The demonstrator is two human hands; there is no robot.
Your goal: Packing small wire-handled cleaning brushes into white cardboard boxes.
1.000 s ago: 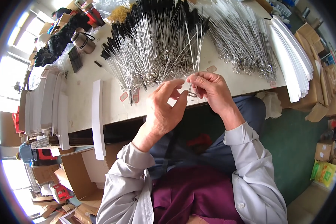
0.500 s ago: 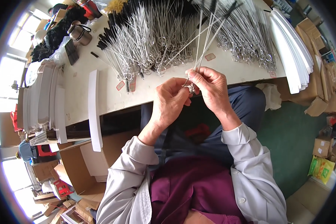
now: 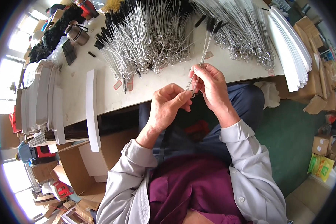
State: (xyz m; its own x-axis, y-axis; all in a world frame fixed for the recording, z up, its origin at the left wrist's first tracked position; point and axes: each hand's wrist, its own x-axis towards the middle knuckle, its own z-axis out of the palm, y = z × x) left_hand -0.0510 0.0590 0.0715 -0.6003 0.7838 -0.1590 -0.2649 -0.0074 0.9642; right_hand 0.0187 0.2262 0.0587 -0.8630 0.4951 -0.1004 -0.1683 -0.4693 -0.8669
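Note:
Just off the table's near edge, my right hand (image 3: 213, 85) pinches a small bunch of wire tube brushes (image 3: 205, 48) by their thin stems. Their black bristle heads point up and away from me. My left hand (image 3: 168, 106) is closed, thumb against forefinger, on the looped ring ends of the same brushes, partly hidden by the fingertips. Beyond my hands lies a big pile of similar tube brushes (image 3: 149, 48), rings toward me and black bristles at the far side. A second pile of brushes (image 3: 246, 37) spreads to the right.
A white card strip (image 3: 92, 112) overhangs the table's (image 3: 78, 89) near edge. White card stacks (image 3: 41, 97) stand left, with more white strips (image 3: 291, 48) at the right. A metal flask (image 3: 77, 34) sits far left. Below the table is an open cardboard box (image 3: 76, 168).
The held brushes have drawn together into a tighter bunch, and a stem that slanted far right is now in line. My left hand has shifted slightly down at the rings.

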